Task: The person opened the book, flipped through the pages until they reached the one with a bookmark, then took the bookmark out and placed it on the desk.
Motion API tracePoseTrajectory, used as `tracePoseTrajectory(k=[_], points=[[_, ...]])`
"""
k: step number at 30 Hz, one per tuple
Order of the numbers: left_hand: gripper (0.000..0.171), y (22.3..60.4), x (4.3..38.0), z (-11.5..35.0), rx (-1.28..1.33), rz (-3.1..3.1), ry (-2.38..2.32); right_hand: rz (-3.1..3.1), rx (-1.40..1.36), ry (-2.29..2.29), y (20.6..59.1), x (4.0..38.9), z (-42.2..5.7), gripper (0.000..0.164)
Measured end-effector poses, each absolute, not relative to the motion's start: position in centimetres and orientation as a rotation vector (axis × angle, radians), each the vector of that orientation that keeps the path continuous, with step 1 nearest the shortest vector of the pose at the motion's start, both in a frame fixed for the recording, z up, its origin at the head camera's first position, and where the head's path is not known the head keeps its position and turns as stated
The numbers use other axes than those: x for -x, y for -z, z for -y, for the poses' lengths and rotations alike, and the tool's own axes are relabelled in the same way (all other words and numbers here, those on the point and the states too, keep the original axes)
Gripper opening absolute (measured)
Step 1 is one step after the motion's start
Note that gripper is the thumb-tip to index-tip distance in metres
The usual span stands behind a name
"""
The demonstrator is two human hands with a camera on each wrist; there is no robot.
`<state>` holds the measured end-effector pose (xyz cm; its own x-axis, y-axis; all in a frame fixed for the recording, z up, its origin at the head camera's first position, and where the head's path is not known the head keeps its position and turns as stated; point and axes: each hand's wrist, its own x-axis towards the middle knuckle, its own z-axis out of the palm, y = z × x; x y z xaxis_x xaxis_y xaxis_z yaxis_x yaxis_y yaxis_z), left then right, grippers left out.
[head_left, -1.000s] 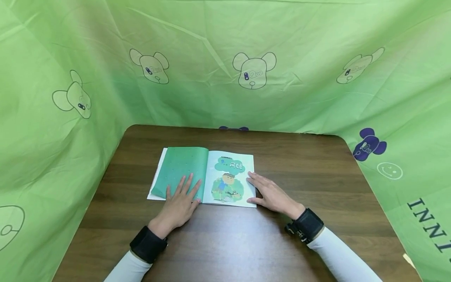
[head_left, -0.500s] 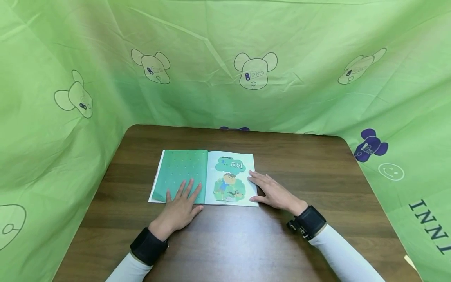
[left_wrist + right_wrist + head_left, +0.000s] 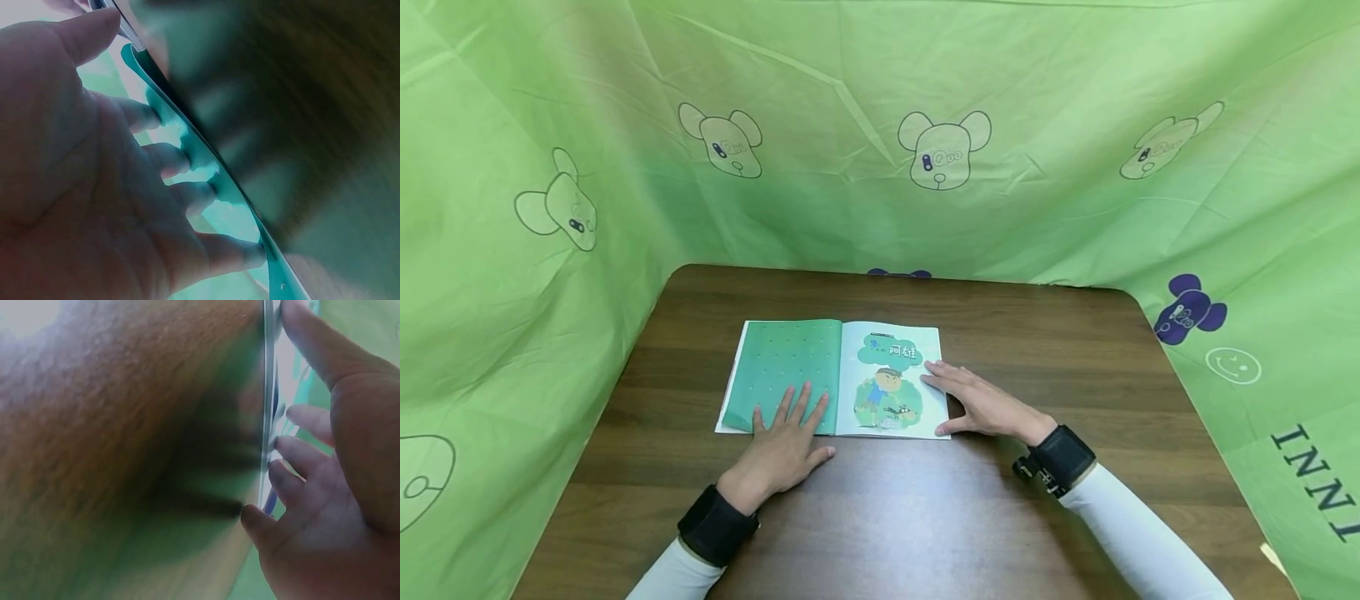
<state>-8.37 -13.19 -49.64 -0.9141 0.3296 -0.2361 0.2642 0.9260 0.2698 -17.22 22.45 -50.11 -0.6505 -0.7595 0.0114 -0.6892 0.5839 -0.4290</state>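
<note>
An open picture book (image 3: 808, 350) lies on the table, a plain green page on the left and a white title page (image 3: 857, 333) with a cartoon child on the right. My left hand (image 3: 778, 454) rests with spread fingers on the lower part of the green page, its thumb on the tabletop. In the left wrist view the fingertips (image 3: 200, 192) touch the green sheet. At the book's right edge, my right hand (image 3: 988, 407) lays extended fingers on the white page's margin, thumb near the lower corner. The right wrist view shows its fingers (image 3: 303, 456) along the pages' edge.
The brown wooden table (image 3: 1037, 333) extends around the book on every side. A green curtain (image 3: 827, 208) with bear prints hangs behind the table and at both sides. A small pale object (image 3: 1272, 554) sits at the right table edge.
The green page, raised a little at first, now lies flatter over the left side. My left thumb has slid down off the book. The right hand has shifted slightly.
</note>
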Motion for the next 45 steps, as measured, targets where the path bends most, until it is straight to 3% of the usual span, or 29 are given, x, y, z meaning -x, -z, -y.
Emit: tracePoseTrajectory(k=[21, 34, 45], points=[[0.079, 49.6, 8.3, 12.4, -0.401, -2.825, -0.323, -2.747, 1.352, 0.578, 51.1, 17.8, -22.1, 0.077], [0.08, 49.6, 8.3, 10.9, -0.353, -2.854, -0.285, -2.868, 1.208, 0.497, 51.0, 17.7, -21.3, 0.06], [0.089, 49.3, 8.7, 9.1, -0.284, -2.901, -0.097, -2.886, 1.049, 0.634, 51.6, 17.8, -21.3, 0.084]])
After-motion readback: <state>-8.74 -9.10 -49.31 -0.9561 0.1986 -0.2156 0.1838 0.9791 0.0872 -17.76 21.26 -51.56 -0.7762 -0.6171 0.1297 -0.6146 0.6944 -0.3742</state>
